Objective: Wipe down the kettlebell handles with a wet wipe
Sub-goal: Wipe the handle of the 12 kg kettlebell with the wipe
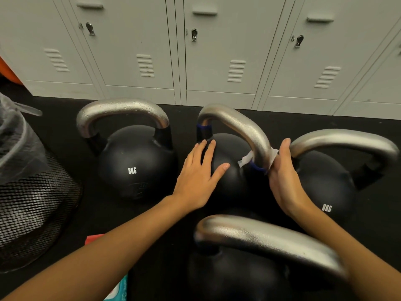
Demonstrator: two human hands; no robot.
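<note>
Left edge: mesh bin (pixel 32 203). Centre-left: 8KG kettlebell (pixel 134 161). Centre: left hand (pixel 199 181), fingers straight, flat on middle kettlebell (pixel 230 170). Centre-right: right hand (pixel 284 174) wraps white wet wipe (pixel 246 160) around its handle (pixel 245 131) base.

grey lockers (pixel 217 51), mesh bin (pixel 32 203), possibly wipes pack (pixel 117 290)
</note>
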